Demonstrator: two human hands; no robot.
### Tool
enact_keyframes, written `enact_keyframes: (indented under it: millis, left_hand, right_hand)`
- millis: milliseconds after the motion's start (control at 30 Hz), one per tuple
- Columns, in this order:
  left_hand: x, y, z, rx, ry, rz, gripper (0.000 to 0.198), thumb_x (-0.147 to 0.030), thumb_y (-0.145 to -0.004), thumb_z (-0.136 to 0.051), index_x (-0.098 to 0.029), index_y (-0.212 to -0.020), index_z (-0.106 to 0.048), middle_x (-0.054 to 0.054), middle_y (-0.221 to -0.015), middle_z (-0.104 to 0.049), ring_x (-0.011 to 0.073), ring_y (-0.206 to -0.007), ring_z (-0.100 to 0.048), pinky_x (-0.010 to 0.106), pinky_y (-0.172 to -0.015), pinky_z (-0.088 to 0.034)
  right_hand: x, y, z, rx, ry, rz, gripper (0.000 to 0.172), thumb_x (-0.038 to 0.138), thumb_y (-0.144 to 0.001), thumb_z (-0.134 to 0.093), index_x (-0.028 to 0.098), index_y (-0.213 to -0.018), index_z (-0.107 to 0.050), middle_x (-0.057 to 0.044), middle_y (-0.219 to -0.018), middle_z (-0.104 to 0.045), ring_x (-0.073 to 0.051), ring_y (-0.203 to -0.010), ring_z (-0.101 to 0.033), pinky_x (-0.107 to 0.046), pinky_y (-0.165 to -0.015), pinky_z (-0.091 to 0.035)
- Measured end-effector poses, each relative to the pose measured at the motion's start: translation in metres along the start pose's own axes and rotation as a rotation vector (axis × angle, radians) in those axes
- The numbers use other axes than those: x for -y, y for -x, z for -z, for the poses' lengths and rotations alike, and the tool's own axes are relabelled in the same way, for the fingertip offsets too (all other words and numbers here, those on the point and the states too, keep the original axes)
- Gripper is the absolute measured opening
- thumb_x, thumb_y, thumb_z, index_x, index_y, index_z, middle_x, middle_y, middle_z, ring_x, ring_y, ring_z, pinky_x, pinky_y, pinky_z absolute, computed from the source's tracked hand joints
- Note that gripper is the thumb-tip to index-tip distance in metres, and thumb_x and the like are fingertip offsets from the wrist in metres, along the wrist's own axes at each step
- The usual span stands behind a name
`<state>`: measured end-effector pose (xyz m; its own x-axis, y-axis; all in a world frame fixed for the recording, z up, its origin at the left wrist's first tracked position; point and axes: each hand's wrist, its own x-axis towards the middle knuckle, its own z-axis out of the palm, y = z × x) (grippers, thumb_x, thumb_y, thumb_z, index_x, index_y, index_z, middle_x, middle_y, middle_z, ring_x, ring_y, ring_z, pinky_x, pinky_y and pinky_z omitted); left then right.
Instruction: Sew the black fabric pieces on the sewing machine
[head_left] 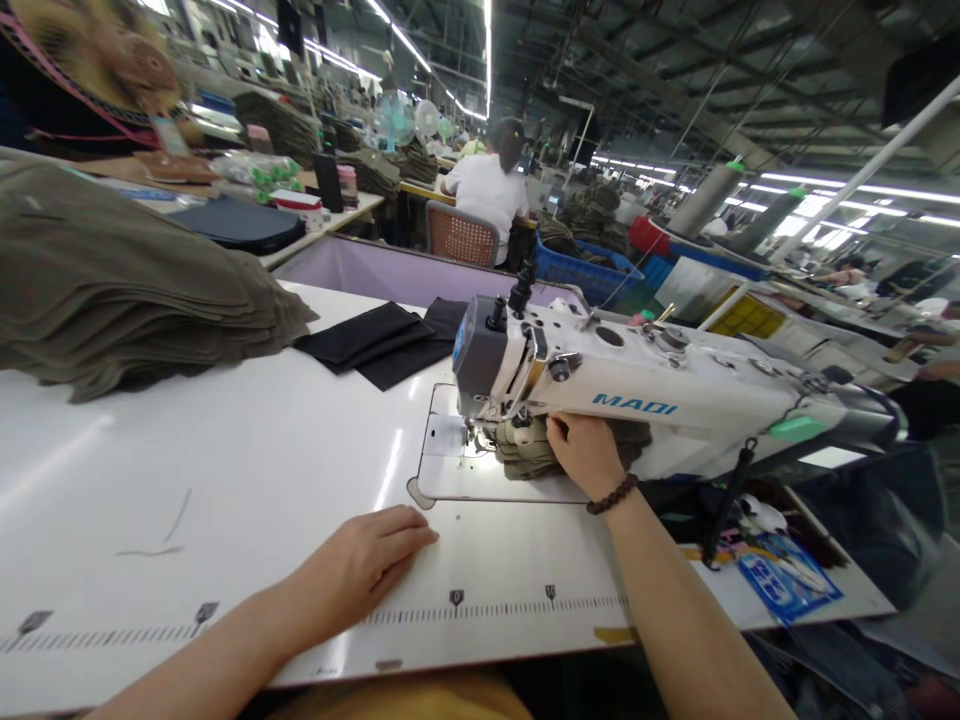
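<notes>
A white sewing machine (645, 400) stands at the right of the white table, its lamp lighting the needle plate (446, 440). Under its arm lies a small stack of olive fabric pieces (525, 455), just right of the needle. My right hand (589, 450), with a dark bead bracelet on the wrist, reaches in beside that stack; its fingers are curled and partly hidden, and what they hold cannot be made out. Palm down on the table, my left hand (375, 555) rests in front of the needle plate, fingers stretched out and holding nothing.
A tall pile of olive fabric pieces (135, 280) covers the table's far left. Folded black fabric pieces (375, 340) lie behind the needle area. Beyond are a blue crate (581, 265), thread cones (705, 200) and a seated person (487, 190). A blue packet (787, 580) lies at right.
</notes>
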<state>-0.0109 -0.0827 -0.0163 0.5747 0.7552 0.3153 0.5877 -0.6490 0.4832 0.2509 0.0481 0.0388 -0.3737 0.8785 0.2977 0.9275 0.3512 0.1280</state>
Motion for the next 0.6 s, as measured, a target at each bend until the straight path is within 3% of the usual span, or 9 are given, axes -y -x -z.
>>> enact_keyframes:
  millis: [100, 200, 367, 500, 600]
  left_hand:
    - [0.000, 0.000, 0.000, 0.001, -0.003, 0.002, 0.026, -0.015, -0.088, -0.034, -0.017, -0.105, -0.055, 0.008, -0.095, -0.060, 0.0159, -0.085, -0.059, 0.026, -0.074, -0.050]
    - [0.000, 0.000, 0.001, -0.024, -0.008, -0.004, 0.027, -0.017, -0.089, -0.033, -0.017, -0.103, -0.057, 0.008, -0.093, -0.061, 0.0154, -0.083, -0.060, 0.025, -0.073, -0.051]
    - [-0.006, 0.001, 0.005, -0.030, -0.026, 0.015, 0.028, -0.018, -0.089, -0.033, -0.018, -0.102, -0.058, 0.007, -0.093, -0.062, 0.0142, -0.082, -0.061, 0.022, -0.073, -0.051]
    - [-0.024, -0.007, 0.001, -0.036, -0.089, 0.028, 0.038, -0.015, -0.084, -0.042, -0.020, -0.121, -0.045, 0.009, -0.114, -0.056, 0.0187, -0.101, -0.056, 0.030, -0.085, -0.049]
    - [-0.043, -0.024, -0.007, 0.049, -0.110, -0.051, 0.059, -0.013, -0.075, -0.055, -0.017, -0.129, -0.034, 0.013, -0.133, -0.039, 0.0265, -0.120, -0.039, 0.043, -0.095, -0.040]
  right_hand:
    - [-0.005, 0.002, -0.001, -0.059, -0.001, -0.015, 0.029, 0.019, -0.087, -0.035, 0.012, -0.086, -0.063, -0.012, -0.079, -0.067, -0.020, -0.070, -0.062, -0.027, -0.064, -0.043]
    - [-0.014, 0.017, 0.005, -0.092, -0.022, 0.043, 0.026, 0.017, -0.087, -0.035, 0.013, -0.087, -0.061, -0.009, -0.075, -0.067, -0.018, -0.066, -0.061, -0.025, -0.061, -0.042]
    - [-0.023, 0.080, 0.028, -0.153, -0.040, 0.081, 0.025, 0.018, -0.089, -0.033, 0.014, -0.087, -0.058, -0.007, -0.071, -0.066, -0.016, -0.063, -0.060, -0.024, -0.060, -0.040]
    - [0.007, 0.133, 0.042, -0.008, -0.239, 0.158, 0.026, 0.013, -0.089, -0.030, 0.017, -0.080, -0.054, -0.002, -0.062, -0.061, -0.013, -0.054, -0.057, -0.023, -0.054, -0.035]
    - [0.045, 0.150, 0.045, 0.170, -0.458, 0.237, 0.025, 0.011, -0.086, -0.033, 0.018, -0.071, -0.051, 0.001, -0.058, -0.059, -0.012, -0.054, -0.056, -0.022, -0.052, -0.033]
